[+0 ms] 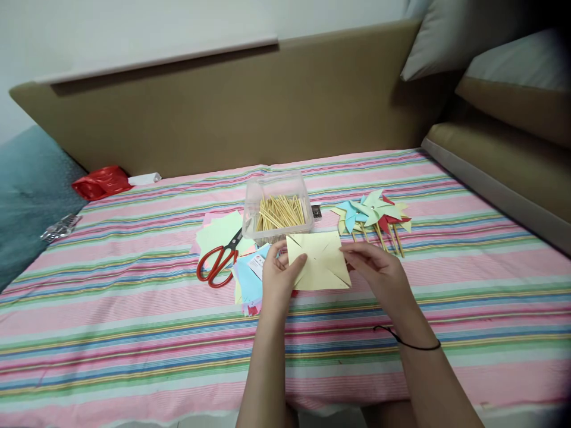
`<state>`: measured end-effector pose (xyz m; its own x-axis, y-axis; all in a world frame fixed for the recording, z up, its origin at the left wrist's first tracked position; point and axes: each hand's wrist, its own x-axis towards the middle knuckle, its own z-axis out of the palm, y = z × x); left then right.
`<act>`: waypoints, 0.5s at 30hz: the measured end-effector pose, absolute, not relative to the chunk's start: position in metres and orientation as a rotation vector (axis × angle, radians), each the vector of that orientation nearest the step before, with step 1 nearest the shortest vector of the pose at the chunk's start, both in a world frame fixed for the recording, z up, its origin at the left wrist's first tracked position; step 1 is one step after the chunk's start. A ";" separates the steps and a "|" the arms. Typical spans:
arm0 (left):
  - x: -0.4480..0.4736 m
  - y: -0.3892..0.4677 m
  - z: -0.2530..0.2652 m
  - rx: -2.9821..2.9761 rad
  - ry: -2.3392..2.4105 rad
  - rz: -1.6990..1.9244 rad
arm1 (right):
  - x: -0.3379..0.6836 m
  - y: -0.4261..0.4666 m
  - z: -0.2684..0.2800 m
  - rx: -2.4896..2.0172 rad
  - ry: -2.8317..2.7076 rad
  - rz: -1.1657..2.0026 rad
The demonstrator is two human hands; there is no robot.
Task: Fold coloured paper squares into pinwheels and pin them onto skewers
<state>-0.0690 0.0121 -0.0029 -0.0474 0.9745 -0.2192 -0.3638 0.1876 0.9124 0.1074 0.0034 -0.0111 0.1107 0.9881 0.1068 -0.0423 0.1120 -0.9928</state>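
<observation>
A pale yellow paper square [322,261] is held up before me, with slits running in from its corners and a small mark at its centre. My left hand [281,273] grips its left side, thumb across the front and fingers behind. At the right edge, my right hand [377,270] pinches the paper near its upper corner; some of those fingertips are hidden. Just beyond the sheet stands a clear plastic box [254,193] of wooden sticks [281,213]. Red-handled scissors [218,264] and stacked coloured paper [250,285] lie left of my left hand.
Finished paper pinwheels [377,211] on sticks lie to the right of the box, near a small dark item [316,211]. A red plastic bag [102,182] and a clear packet [61,227] sit far left. Striped cloth [156,333] covers the surface, backed by a brown board [241,101].
</observation>
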 end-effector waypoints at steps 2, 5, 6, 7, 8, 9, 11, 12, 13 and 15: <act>-0.069 0.013 -0.004 0.754 1.091 1.283 | 0.112 0.002 -0.012 -1.152 -1.237 1.114; -0.069 0.014 -0.003 0.780 1.089 1.295 | 0.114 0.000 -0.012 -1.144 -1.314 1.164; -0.069 0.014 -0.003 0.794 1.090 1.295 | 0.115 -0.001 -0.012 -1.145 -1.320 1.174; -0.068 0.014 -0.002 0.809 1.091 1.290 | 0.115 -0.002 -0.012 -1.146 -1.317 1.182; -0.067 0.014 -0.001 0.822 1.090 1.283 | 0.114 -0.002 -0.011 -1.149 -1.307 1.186; -0.066 0.014 0.000 0.833 1.085 1.273 | 0.114 -0.003 -0.011 -1.153 -1.293 1.183; -0.064 0.013 0.001 0.853 1.071 1.251 | 0.112 -0.003 -0.010 -1.166 -1.251 1.162; -0.063 0.013 0.001 0.867 1.065 1.239 | 0.110 -0.003 -0.009 -1.175 -1.223 1.152; -0.063 0.013 0.000 0.881 1.061 1.229 | 0.108 -0.003 -0.009 -1.186 -1.188 1.146; -0.061 0.012 -0.001 0.903 1.051 1.212 | 0.103 -0.003 -0.009 -1.209 -1.109 1.151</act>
